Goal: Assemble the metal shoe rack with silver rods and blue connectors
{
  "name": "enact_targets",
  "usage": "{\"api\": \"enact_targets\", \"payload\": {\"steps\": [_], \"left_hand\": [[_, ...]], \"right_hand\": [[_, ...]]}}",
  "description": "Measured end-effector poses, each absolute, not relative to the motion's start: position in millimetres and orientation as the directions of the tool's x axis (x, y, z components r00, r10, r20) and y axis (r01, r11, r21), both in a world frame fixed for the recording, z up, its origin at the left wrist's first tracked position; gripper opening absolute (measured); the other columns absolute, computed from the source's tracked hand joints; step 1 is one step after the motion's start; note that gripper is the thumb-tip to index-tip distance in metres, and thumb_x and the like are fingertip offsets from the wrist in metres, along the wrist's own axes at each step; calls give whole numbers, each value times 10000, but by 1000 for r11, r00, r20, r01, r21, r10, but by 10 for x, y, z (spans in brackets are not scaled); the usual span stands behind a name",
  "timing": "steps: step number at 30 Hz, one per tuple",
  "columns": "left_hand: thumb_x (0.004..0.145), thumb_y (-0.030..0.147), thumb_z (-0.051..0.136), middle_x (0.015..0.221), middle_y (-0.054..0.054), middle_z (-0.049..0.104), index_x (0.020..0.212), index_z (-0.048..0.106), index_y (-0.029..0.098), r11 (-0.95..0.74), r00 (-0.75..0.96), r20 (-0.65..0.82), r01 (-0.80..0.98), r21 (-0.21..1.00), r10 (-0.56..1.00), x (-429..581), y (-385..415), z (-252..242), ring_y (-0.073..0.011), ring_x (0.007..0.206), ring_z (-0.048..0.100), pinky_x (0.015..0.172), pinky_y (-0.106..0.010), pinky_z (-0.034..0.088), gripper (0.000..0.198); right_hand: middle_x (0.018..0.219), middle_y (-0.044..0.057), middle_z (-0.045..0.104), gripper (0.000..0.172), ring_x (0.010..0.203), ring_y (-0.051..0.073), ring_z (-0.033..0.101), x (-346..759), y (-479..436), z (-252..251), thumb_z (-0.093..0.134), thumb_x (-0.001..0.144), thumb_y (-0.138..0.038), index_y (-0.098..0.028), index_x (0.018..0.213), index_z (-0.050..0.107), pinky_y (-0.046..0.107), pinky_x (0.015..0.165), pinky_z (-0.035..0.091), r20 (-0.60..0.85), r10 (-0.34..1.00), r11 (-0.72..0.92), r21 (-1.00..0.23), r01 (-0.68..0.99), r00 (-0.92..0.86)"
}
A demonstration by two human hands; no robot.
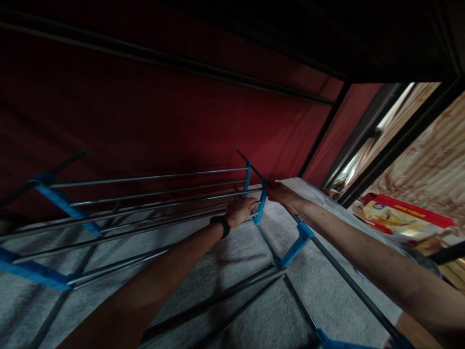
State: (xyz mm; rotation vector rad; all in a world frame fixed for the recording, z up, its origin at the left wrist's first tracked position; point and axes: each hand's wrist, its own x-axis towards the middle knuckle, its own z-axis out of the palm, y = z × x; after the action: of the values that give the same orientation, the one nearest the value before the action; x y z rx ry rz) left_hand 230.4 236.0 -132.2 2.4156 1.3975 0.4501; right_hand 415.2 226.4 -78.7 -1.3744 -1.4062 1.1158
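Observation:
A rack of thin metal tubes (156,178) joined by blue plastic connectors lies on a grey cloth-like surface (250,257). My left hand (238,211), with a dark band on its wrist, is closed around a metal tube close to the far right blue connector (262,206). My right hand (283,195) is closed at the outer side of that same connector, its fingertips partly hidden behind it. Nearer to me, another blue connector (296,246) joins the dark tubes. More blue connectors (65,203) hold the tubes at the left end.
A dark red panel (174,121) stands behind the rack, crossed by a dark bar (203,72). Black frame posts (323,131) rise on the right. Beyond them lie a red and yellow package (403,215) and a patterned curtain-like cloth (432,145).

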Motion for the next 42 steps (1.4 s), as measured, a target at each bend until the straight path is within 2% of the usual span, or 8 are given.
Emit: {"api": "enact_targets", "payload": {"steps": [6, 11, 17, 20, 27, 34, 42], "left_hand": [[994, 307, 462, 1355, -19, 683, 1351, 630, 358, -459, 478, 76, 768, 447, 875, 2294, 2380, -1310, -264, 1262, 618, 1019, -364, 475, 397], [1005, 309, 427, 1386, -13, 664, 1401, 576, 378, -486, 509, 63, 768, 418, 858, 2284, 2372, -1302, -263, 1253, 619, 1016, -370, 471, 429], [925, 176, 489, 1295, -67, 701, 1255, 662, 262, -535, 546, 96, 745, 398, 832, 2423, 2419, -1313, -255, 1213, 631, 1002, -349, 468, 382], [925, 222, 506, 1285, -66, 704, 1184, 690, 246, -496, 502, 106, 760, 420, 858, 2528, 2467, -1311, -239, 1203, 634, 966, -324, 479, 318], [910, 279, 526, 1105, -50, 763, 1001, 725, 250, -423, 422, 112, 783, 455, 900, 2601, 2459, -1295, -236, 1064, 684, 848, -316, 476, 220], [924, 321, 529, 1079, -38, 762, 973, 714, 260, -412, 426, 80, 785, 463, 901, 2588, 2462, -1271, -232, 1039, 686, 829, -310, 464, 200], [926, 316, 522, 1056, -55, 759, 948, 704, 234, -429, 445, 74, 786, 445, 892, 2596, 2481, -1276, -233, 1030, 684, 851, -319, 468, 201]], "right_hand": [[812, 23, 694, 276, 736, 150, 603, 4168, 2266, -815, 697, 706, -236, -180, 974, 664, 238, 684, 488, -3, 999, 4, -977, 212, -36], [897, 51, 736, 297, 802, 167, 633, 4147, 2255, -801, 699, 742, -261, -176, 1026, 682, 254, 733, 503, -7, 999, 2, -972, 236, -38], [883, 49, 726, 299, 768, 164, 601, 4137, 2270, -817, 716, 716, -325, -192, 980, 675, 268, 740, 498, 17, 998, 33, -968, 247, -66], [836, 36, 707, 272, 730, 155, 582, 4133, 2260, -816, 701, 707, -314, -196, 950, 672, 261, 719, 496, 48, 997, 60, -971, 232, -55], [753, 12, 671, 285, 685, 149, 577, 4056, 2167, -677, 714, 713, -281, -191, 983, 702, 237, 640, 485, 33, 999, 38, -969, 244, -24], [786, 29, 701, 269, 740, 180, 616, 4041, 2170, -671, 725, 750, -281, -199, 1005, 709, 260, 669, 498, 53, 997, 64, -958, 280, -47], [776, 26, 683, 259, 702, 155, 587, 4023, 2229, -709, 705, 762, -296, -191, 999, 699, 243, 640, 491, 36, 999, 40, -960, 278, -17]]}}
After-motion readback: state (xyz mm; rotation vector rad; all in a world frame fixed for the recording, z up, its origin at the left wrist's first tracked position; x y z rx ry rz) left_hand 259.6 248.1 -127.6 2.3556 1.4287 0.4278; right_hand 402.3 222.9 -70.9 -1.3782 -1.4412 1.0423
